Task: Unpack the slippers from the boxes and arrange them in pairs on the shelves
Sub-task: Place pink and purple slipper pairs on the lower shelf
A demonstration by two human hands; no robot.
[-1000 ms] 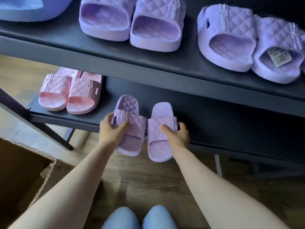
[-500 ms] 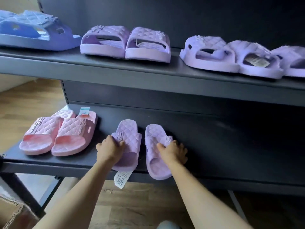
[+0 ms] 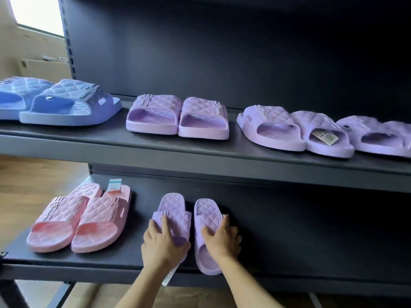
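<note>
- Pressing flat on the strap of the left purple slipper (image 3: 172, 210) with the left hand (image 3: 163, 245), fingers stretched, not clasping.
- Likewise with the right hand (image 3: 222, 238) on the right purple slipper (image 3: 205, 211), fingers spread, nothing clasped.
- Lying side by side at the front edge of the lower shelf (image 3: 300, 252), toes outward.
- Toward its left end, a pink pair (image 3: 77, 221).

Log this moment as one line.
left hand presses left purple slipper | right hand presses right purple slipper | pair on lower shelf
</note>
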